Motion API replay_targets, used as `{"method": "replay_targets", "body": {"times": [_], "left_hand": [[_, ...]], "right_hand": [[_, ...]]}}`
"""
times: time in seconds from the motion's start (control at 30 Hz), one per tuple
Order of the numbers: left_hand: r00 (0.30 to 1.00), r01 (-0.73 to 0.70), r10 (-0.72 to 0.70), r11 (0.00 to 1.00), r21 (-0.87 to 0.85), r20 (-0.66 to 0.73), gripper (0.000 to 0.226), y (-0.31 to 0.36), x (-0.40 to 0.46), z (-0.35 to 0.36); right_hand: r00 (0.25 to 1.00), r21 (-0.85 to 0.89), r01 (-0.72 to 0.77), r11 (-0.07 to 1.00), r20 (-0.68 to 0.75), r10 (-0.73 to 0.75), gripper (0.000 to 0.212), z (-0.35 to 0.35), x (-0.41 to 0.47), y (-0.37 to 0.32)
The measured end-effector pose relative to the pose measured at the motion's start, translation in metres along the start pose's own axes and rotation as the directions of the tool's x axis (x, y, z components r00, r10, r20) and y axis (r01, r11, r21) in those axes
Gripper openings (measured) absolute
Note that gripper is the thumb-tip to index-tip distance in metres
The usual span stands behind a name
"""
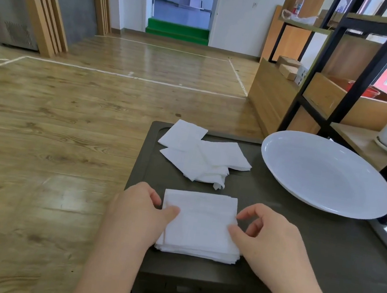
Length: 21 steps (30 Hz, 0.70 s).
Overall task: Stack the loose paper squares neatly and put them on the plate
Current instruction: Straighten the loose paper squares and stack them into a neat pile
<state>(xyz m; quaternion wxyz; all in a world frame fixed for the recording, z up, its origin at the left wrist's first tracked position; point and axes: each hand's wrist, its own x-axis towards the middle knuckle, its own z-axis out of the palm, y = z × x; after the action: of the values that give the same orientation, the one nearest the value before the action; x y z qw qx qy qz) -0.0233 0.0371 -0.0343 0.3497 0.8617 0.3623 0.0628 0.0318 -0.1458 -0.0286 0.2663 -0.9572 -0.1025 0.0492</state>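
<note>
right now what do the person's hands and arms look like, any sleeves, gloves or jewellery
Both are bare. The left hand and right hand wear no gloves, and no rings, watch or bracelet show. Both forearms are uncovered up to the bottom edge of the picture, so no sleeve is in view. The fingernails look short and unpainted. No marks or bandages can be seen.

bare tabletop [299, 237] strip open between near stack [200, 225] and plate [326, 173], loose squares [200, 157] crowding far-left, shelf frame [351, 89] tight behind plate

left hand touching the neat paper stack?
Touching. Head view: the left hand lays its thumb on top of the neat paper stack, near its left edge.
</note>
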Motion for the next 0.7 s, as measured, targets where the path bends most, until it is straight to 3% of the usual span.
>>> {"method": "replay_targets", "body": {"times": [0.13,0.23,0.3,0.37,0.5,0.7], "left_hand": [[1.0,-0.008,0.008,0.998,-0.057,0.008,0.028,-0.002,0.003,0.001],[0.999,-0.014,0.008,0.989,-0.145,-0.039,0.024,0.001,0.002,-0.003],[0.997,-0.025,0.011,0.985,-0.173,-0.08,0.027,0.002,0.001,-0.005],[0.994,-0.038,0.018,0.981,-0.191,-0.105,0.029,0.003,0.001,-0.007],[0.99,-0.059,0.029,0.975,-0.215,-0.142,0.03,0.001,0.003,-0.01],[0.981,-0.062,0.012,0.966,-0.25,-0.195,0.031,-0.003,0.01,-0.015]], "right_hand": [[0.997,-0.068,0.075,0.995,-0.015,-0.076,0.015,-0.02,0.035,-0.017],[0.984,0.041,0.166,0.985,-0.079,-0.163,0.019,-0.024,0.096,-0.053],[0.993,0.119,0.104,0.987,0.036,-0.109,0.027,-0.014,0.142,-0.077],[0.988,0.16,-0.01,0.987,0.156,-0.015,0.02,-0.001,0.18,-0.094],[0.979,-0.084,-0.059,0.995,0.188,0.074,0.037,0.023,0.224,-0.101],[0.984,-0.284,-0.028,0.958,0.163,0.077,0.033,0.032,0.236,-0.114]]}}
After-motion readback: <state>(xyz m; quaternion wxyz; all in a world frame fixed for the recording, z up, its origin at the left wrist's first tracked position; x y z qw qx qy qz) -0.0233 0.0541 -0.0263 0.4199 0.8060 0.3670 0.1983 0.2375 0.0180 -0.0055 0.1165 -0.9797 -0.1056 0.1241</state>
